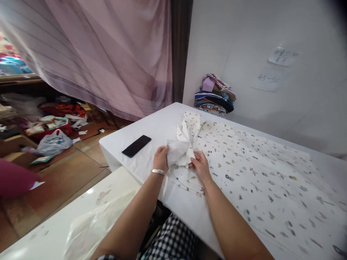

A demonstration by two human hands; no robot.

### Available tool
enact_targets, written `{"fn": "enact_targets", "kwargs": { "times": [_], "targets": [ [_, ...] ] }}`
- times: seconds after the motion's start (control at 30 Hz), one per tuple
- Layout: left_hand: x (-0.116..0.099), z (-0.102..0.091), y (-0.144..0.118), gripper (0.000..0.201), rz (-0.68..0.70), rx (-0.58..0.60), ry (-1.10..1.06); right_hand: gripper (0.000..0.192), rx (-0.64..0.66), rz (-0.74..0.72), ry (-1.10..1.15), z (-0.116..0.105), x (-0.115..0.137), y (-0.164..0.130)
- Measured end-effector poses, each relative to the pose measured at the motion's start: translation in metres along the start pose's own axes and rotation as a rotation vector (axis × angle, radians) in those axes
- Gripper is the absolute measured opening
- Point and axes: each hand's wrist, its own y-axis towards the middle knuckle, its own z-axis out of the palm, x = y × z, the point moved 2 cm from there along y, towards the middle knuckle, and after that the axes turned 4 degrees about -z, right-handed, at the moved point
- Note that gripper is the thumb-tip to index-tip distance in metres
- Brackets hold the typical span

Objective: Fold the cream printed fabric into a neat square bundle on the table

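A large white cloth (pixel 244 169) with a small dark print spreads over the right part of the table, its left end bunched up. My left hand (pixel 161 159), with a silver bangle at the wrist, pinches the edge of a raised fold that shows its plain side. My right hand (pixel 200 164) grips the same cloth a little to the right, fingers closed on its edge. Between the two hands the fold stands up off the table, and part of the printed cloth hangs below it near the table's front edge.
A black phone (pixel 136 146) lies on the white-covered table (pixel 162 122) to the left. Folded cloths (pixel 214 95) are stacked by the wall. At the lower left, a white surface (pixel 89 206) holds a clear plastic bag (pixel 100 220). Bags and boxes crowd the floor beyond.
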Motion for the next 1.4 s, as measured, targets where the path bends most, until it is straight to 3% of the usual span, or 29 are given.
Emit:
{"fn": "enact_targets", "kwargs": {
  "times": [0.07,0.17,0.23,0.37,0.43,0.7,0.87,1.03,1.17,1.4],
  "targets": [
    [-0.007,-0.004,0.003,0.020,-0.077,-0.074,-0.234,0.029,0.013,-0.025,0.008,0.002,0.003,-0.002],
    [-0.015,-0.008,-0.002,0.032,-0.024,-0.096,-0.283,0.026,0.035,-0.056,0.014,0.006,0.009,-0.005],
    [-0.019,-0.006,-0.012,0.036,0.117,-0.063,-0.198,0.023,0.058,-0.080,0.008,0.009,0.013,-0.006],
    [-0.023,0.003,-0.038,0.021,0.448,-0.007,0.180,0.018,0.087,-0.134,0.012,0.015,0.021,-0.007],
    [-0.022,0.007,-0.049,0.018,0.529,0.011,0.364,0.017,0.107,-0.145,0.029,0.017,0.024,-0.008],
    [-0.003,0.015,-0.066,0.024,0.529,0.135,0.542,0.018,0.194,-0.107,0.059,0.024,0.030,-0.012],
    [-0.004,0.015,-0.065,0.027,0.574,0.100,0.661,0.017,0.205,-0.099,0.066,0.025,0.034,-0.015],
    [-0.005,0.011,-0.065,0.031,0.762,0.024,0.799,0.016,0.237,-0.111,0.064,0.028,0.035,-0.017],
    [0.000,0.013,-0.071,0.034,0.967,0.084,0.881,0.017,0.258,-0.136,0.070,0.030,0.034,-0.018],
    [0.003,0.012,-0.075,0.036,0.979,0.132,0.908,0.019,0.294,-0.160,0.081,0.030,0.037,-0.020]
  ]
}}
